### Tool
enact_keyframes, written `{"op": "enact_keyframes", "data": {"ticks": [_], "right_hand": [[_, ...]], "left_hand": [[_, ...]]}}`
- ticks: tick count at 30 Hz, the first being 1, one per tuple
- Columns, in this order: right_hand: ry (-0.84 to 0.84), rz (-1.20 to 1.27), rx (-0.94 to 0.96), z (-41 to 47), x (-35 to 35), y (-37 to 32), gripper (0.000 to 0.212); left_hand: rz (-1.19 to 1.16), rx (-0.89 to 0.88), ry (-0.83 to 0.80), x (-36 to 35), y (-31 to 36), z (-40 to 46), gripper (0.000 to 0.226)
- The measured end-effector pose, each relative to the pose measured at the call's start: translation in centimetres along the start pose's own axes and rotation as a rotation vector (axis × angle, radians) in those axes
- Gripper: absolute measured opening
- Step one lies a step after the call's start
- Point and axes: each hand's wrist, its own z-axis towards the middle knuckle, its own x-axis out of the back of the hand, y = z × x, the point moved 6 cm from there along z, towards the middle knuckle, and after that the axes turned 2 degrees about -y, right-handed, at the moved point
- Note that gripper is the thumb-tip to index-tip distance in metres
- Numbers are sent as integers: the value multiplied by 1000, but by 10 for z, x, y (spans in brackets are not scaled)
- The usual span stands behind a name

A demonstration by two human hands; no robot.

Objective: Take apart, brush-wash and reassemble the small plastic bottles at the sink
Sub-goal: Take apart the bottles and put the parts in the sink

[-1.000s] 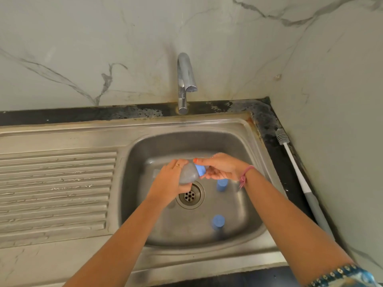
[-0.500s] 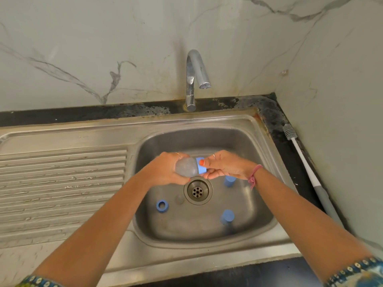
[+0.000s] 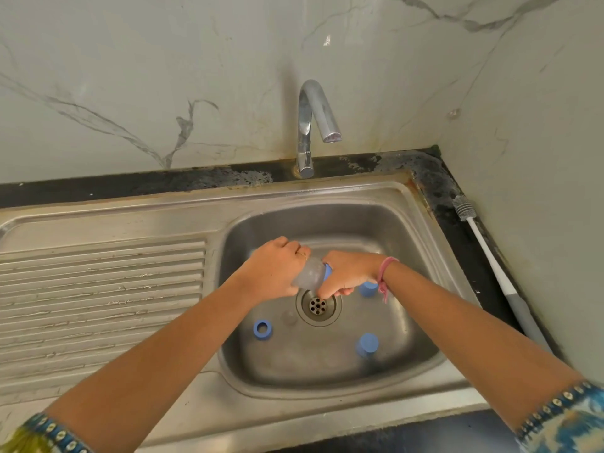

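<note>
Over the sink [image 3: 434, 243] drain, her left hand [image 3: 273, 273] grips a clear bottle [image 3: 310, 276] while her right hand [image 3: 348, 273] twists its blue cap [image 3: 327, 272]. Disassembly seems barely underway; the brush [image 3: 490, 259] lies untouched on the counter.

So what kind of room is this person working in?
Most likely a home kitchen: a stainless steel sink with a ribbed draining board, a chrome tap against a marble-look wall, and a long bottle brush lying on the dark counter beside it.
</note>
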Motion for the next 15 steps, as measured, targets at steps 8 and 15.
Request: {"op": "enact_keyframes", "data": {"ticks": [8, 15], "right_hand": [[610, -824, 167, -4, 18, -12, 18], [970, -841, 636, -27, 39, -43, 28]], "left_hand": [[-825, 446, -398, -4, -10, -8, 32], [-2738, 290, -784, -10, 30, -28, 99]]}}
